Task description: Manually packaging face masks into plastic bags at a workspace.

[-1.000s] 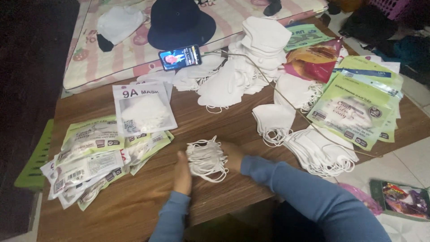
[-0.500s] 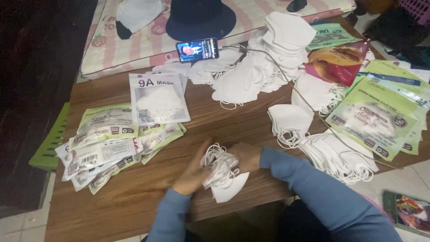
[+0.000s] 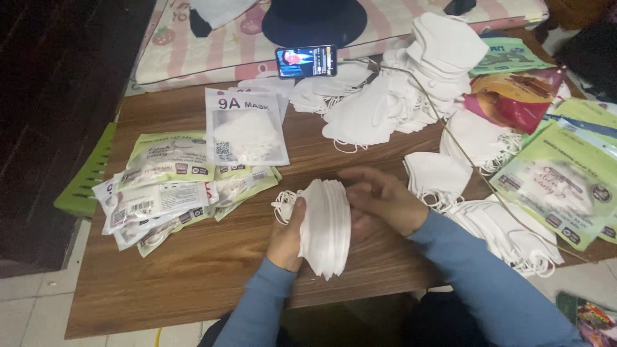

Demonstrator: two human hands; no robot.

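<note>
My left hand (image 3: pixel 287 233) grips a stack of several folded white face masks (image 3: pixel 326 228), held upright on edge over the wooden table (image 3: pixel 193 276). Ear loops stick out at the stack's upper left. My right hand (image 3: pixel 384 200) is just to the right of the stack, fingers spread and blurred, its fingertips near the stack's top edge. Both arms wear blue sleeves.
Packed mask pouches (image 3: pixel 170 186) lie at the left, one clear-front packet (image 3: pixel 247 128) above them. Loose white masks (image 3: pixel 411 83) pile at the back and right (image 3: pixel 501 231). Green empty pouches (image 3: pixel 559 180) lie far right. A lit phone (image 3: pixel 306 61) leans at the back edge.
The mask stack has been gathered up from lying flat on the table and turned on edge in my left hand. My right hand has come off it slightly.
</note>
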